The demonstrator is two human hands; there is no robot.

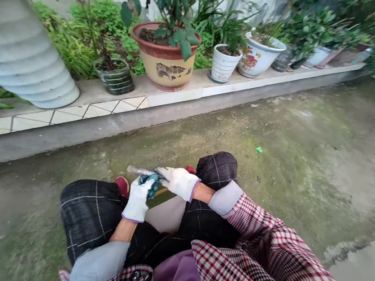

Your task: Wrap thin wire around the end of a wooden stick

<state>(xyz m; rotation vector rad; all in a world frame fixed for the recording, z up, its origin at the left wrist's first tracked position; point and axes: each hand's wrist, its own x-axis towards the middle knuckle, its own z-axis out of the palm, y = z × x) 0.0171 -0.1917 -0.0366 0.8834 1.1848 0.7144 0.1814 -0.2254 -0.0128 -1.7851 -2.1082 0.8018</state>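
Note:
My left hand (139,198), in a white glove with dark teal coated fingers, is closed in front of my knees. Its fingers curl just below a long, narrow grey object (139,170) with a worn surface, whose kind I cannot make out. My right hand (179,181), in a matching white glove, reaches in from the right and is closed around the near end of this object. A thin yellowish stick (161,192) shows beneath the hands; whether the left fingers grip it is hidden. Both hands nearly touch.
A tiled ledge (175,99) runs across the back, bearing a ribbed white pot (30,59), a brown-and-cream pot (169,66), a small white pot (225,66) and several other plants. A green scrap (258,149) lies on the mossy concrete floor (289,170).

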